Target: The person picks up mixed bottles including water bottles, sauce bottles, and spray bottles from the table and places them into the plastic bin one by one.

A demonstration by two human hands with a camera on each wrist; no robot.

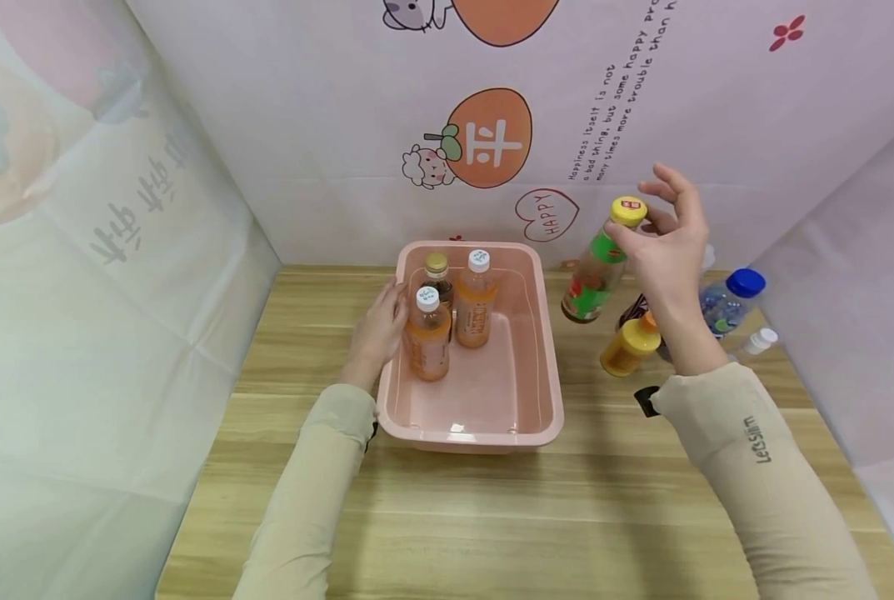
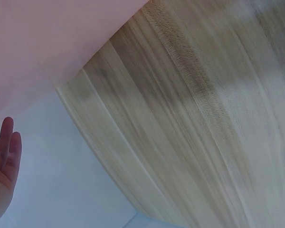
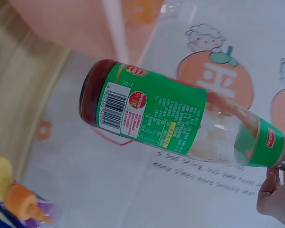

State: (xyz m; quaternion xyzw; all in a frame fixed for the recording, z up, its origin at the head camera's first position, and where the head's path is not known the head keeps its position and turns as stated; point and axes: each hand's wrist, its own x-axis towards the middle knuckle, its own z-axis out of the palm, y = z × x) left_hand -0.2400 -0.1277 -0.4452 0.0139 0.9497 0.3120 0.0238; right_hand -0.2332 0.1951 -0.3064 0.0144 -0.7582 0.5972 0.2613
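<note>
Wood-grain counter [image 1: 461, 533], printed cloth [image 1: 304, 125] behind. I find the right hand [image 1: 671, 237] gripping a tilted green-labelled bottle [image 1: 602, 268] by its capped top, fingers and thumb pinched, beside the pink tub [image 1: 484, 400]. Left hand [image 1: 379, 329]: fingers loosely extended at the tub's rim. Step in hand, I judge: transfer; next calls for bringing the bottle over the rim.

Pink tub [image 1: 495, 392] roomy at right, bottles [image 1: 475, 312] crowding its left, gaps below right hand [image 1: 670, 250] hard to judge

i get a bright head view, soft shadows on the table [image 1: 491, 533], glare on the tub [image 1: 484, 398]; wrist views look dimmer.
</note>
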